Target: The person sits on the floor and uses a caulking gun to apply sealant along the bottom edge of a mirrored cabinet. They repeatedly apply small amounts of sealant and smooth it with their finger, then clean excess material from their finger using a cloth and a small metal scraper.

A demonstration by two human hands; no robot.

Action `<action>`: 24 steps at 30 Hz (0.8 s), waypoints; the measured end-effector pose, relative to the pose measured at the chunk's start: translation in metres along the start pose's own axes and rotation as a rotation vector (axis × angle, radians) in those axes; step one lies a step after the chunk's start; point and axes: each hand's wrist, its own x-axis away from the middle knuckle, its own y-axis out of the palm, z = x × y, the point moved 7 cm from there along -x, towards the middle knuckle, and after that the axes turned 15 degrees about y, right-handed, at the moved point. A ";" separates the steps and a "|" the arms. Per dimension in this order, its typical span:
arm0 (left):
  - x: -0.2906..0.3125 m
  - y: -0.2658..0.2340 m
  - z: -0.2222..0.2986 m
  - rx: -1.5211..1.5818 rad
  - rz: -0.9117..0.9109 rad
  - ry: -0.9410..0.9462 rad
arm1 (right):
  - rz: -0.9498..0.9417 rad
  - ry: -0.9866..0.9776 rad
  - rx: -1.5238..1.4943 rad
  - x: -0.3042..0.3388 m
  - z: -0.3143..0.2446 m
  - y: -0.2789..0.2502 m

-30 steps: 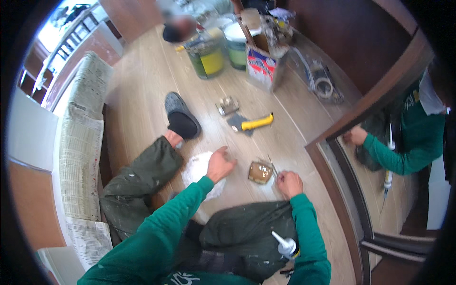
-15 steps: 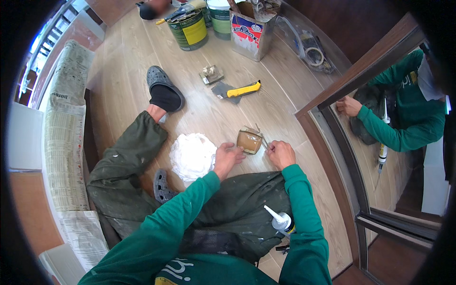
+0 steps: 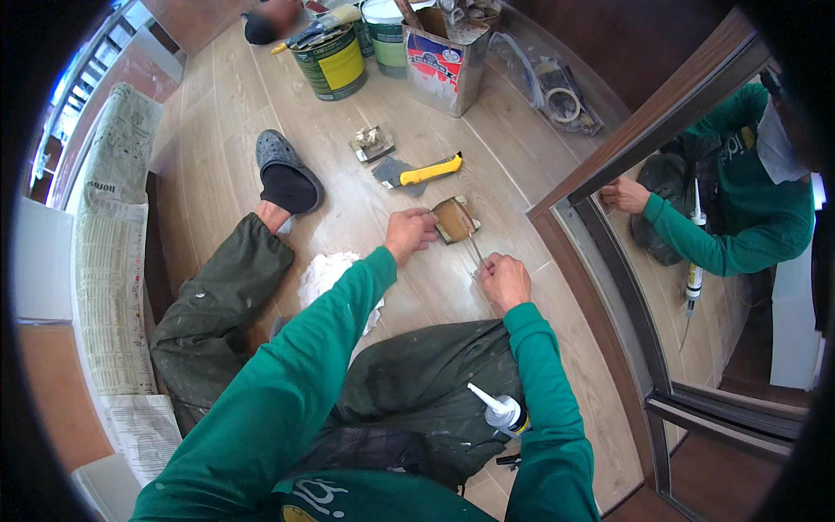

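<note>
A small square brown piece with a pale, uneven rim lies on the wood floor in front of me. My left hand pinches its left edge between thumb and fingers. In my right hand is a thin, stick-like tool, its far end on the brown piece's right side; its exact kind is unclear. A crumpled white cloth is partly hidden behind my left forearm. A sealant cartridge with a white nozzle rests against my leg, beside my right forearm.
Beyond the piece lie a yellow utility knife on a grey scrap and a small lump-topped square. Paint cans, a metal tin and a bag with a tape roll stand farther back. A mirrored door borders the right.
The brown piece has turned and shifted farther from me. Both hands followed, and the stick's end now reaches onto the piece. My left forearm now covers part of the cloth.
</note>
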 end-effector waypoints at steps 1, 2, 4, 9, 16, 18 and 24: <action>-0.004 0.000 0.004 -0.031 -0.011 -0.002 | 0.003 0.011 -0.007 -0.001 0.001 -0.001; -0.005 -0.004 0.006 -0.068 0.001 0.013 | 0.003 0.000 -0.002 -0.001 0.000 0.000; -0.002 -0.014 0.012 -0.154 0.013 0.045 | 0.004 0.025 0.007 -0.003 0.001 0.001; 0.059 -0.083 0.035 -0.403 0.027 0.418 | 0.000 -0.007 0.002 -0.006 0.000 0.004; 0.153 -0.133 0.007 -1.128 -0.101 0.491 | 0.023 -0.016 -0.083 0.001 0.001 -0.004; 0.163 -0.123 -0.013 -1.147 -0.149 0.443 | 0.058 -0.046 -0.216 0.011 0.000 -0.017; 0.175 -0.114 -0.031 -1.391 -0.022 0.606 | -0.015 -0.078 -0.572 0.102 0.040 -0.091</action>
